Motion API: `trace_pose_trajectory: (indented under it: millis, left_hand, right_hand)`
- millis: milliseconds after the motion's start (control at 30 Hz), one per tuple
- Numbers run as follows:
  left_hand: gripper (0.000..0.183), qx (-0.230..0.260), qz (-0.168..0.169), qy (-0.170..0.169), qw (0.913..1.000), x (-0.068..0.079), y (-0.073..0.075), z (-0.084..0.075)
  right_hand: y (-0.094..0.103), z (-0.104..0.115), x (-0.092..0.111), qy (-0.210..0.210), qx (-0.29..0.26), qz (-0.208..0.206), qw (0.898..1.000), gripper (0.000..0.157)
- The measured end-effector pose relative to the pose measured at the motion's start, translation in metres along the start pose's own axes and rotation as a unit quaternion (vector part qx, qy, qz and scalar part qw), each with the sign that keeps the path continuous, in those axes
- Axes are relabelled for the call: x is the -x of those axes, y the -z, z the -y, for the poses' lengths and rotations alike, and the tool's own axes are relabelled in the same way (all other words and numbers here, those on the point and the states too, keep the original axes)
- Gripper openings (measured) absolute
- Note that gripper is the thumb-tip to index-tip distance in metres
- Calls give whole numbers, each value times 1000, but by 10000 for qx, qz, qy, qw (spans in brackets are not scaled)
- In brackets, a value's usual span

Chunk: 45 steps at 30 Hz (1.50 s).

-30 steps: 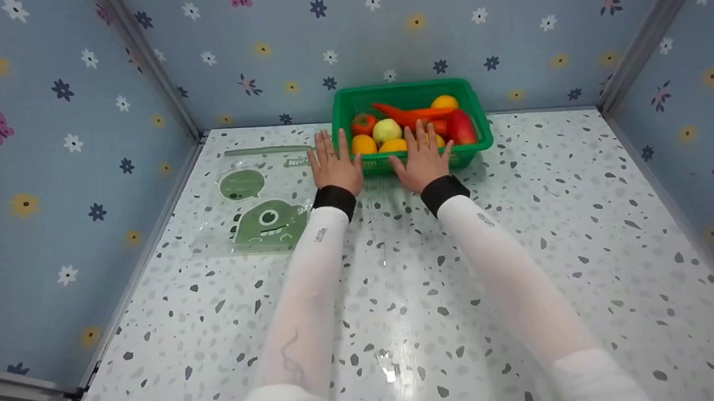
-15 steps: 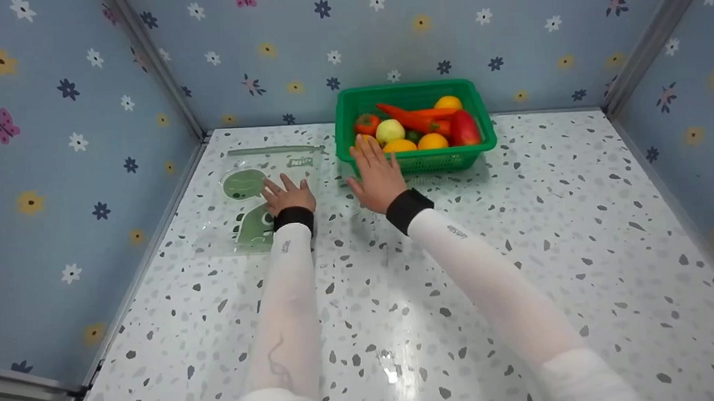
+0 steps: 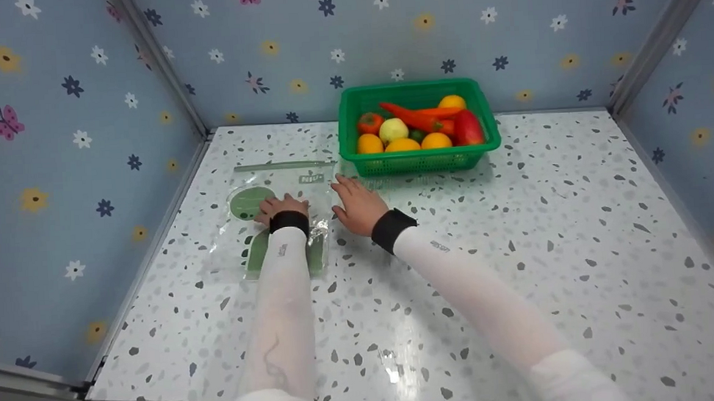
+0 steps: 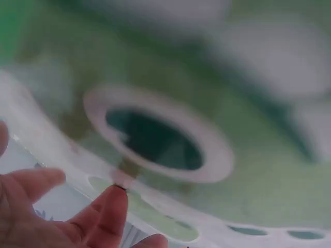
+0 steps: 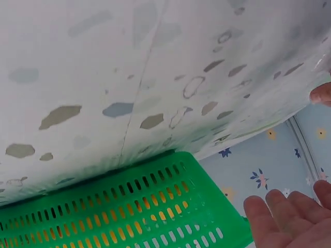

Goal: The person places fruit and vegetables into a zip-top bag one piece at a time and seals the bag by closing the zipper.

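Note:
A clear zip bag (image 3: 252, 201) printed with a green monster lies flat on the speckled table. My left hand (image 3: 283, 209) is over its middle, fingers spread; in the left wrist view its fingertips touch the bag's printed plastic (image 4: 258, 186). Just past the bag's right edge hovers my right hand (image 3: 358, 206), fingers extended and holding nothing. Behind that hand stands a green basket (image 3: 422, 161) of fruit and vegetables, whose slotted side also shows in the right wrist view beside the right hand (image 5: 289, 222).
In the basket are a tomato (image 3: 370, 123), a pale green round fruit (image 3: 393, 130), several orange fruits (image 3: 436, 140), long red peppers (image 3: 410, 117) and a red mango-like fruit (image 3: 468, 127). Flowered panels (image 3: 385, 34) wall the table (image 3: 550, 264) at the back and sides.
Both hands have left the basket's front. The left hand has moved left onto the bag, which has slid toward me. The right hand has come left and nearer, beside the bag.

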<state>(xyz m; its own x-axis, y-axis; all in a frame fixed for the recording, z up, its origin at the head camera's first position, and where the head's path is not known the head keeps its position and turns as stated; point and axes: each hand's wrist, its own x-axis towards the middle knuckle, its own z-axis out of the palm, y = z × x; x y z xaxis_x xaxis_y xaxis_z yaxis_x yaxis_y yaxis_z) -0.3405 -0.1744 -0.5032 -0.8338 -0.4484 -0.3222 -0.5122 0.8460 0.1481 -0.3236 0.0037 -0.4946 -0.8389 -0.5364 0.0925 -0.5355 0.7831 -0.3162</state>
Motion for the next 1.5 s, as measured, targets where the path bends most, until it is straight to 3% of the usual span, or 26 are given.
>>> trace_pose_trajectory:
  millis: [100, 200, 333, 467, 600, 767, 867, 900, 1000, 1100, 1133, 1267, 1500]
  left_hand:
    - [68, -29, 63, -186, 9998, 7, 8, 2]
    - [66, -135, 118, -725, 9972, 16, 19, 5]
    - [67, -732, 412, -1705, 9818, 24, 32, 7]
    - [57, -907, 530, -2143, 9711, 29, 38, 7]
    - [49, -719, 748, -2077, 9727, 29, 42, 5]
    - [49, -248, 1028, -1877, 9765, 20, 38, -5]
    - [48, -265, 847, -2028, 9752, 11, 28, -12]
    - [49, -322, 626, -2146, 9742, 0, 19, -15]
    - [51, -531, 426, -2159, 9740, -9, 7, -25]
    - [51, -699, 179, -2032, 9765, -4, -1, -37]
    - [50, -751, 254, -1925, 9781, 7, 4, -41]
    - [52, -831, -1, -1846, 9793, 31, 3, -52]
    - [77, -383, -202, -1581, 9865, 46, -10, -75]
  right_hand:
    - [-6, 1, 0, -29, -20, 95, 9999, 54]
    - [-10, 1, 0, -67, -4, 207, 9998, 53]
    - [-15, 0, 2, -118, -2, 359, 9993, 52]
    - [-18, -7, 5, -49, 44, 525, 9986, 53]
    - [-17, -16, 11, -40, 97, 885, 9960, 55]
    - [-15, -20, 21, 29, 312, 1092, 9935, 51]
    - [-13, -16, 31, 260, 457, 996, 9936, 44]
    - [-13, -14, 35, 343, 488, 955, 9936, 42]
    - [-14, -9, 47, 561, 536, 830, 9935, 36]
    - [-16, -4, 61, 633, 518, 737, 9939, 36]
    - [-16, -2, 65, 634, 516, 728, 9940, 36]
    - [-16, 4, 82, 647, 625, 665, 9937, 37]
    - [-13, 12, 104, 1059, 740, 245, 9913, 26]
